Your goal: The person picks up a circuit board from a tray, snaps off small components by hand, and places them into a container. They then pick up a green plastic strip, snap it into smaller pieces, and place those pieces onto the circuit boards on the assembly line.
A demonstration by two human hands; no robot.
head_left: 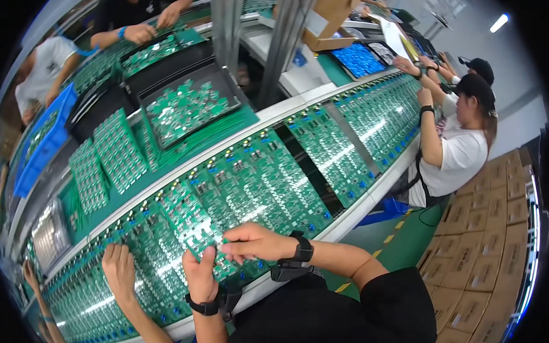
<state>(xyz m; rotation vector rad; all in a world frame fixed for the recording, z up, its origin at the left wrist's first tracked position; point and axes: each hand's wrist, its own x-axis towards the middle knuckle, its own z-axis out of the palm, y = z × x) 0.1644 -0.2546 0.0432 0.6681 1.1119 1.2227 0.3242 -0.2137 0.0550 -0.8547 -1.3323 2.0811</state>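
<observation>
Close together over the conveyor line, my left hand [201,275] and my right hand [256,242] are both closed, thumbs and fingertips pinched. Between them is a small green circuit board [219,251], mostly covered by the fingers. Just beyond the hands, a panel of small green circuit boards [187,212] with silver and white parts lies over the larger circuit boards [257,187] on the line. Its near end runs beneath my fingers, so I cannot make out whether they touch it. Black bands circle both my wrists.
Another person's hand [119,267] is over the boards to my left. Across the line stand a black tray [229,91] of small boards, stacked green panels [119,153] and a blue bin [29,171]. A co-worker [461,147] works at right, near stacked cartons [488,224].
</observation>
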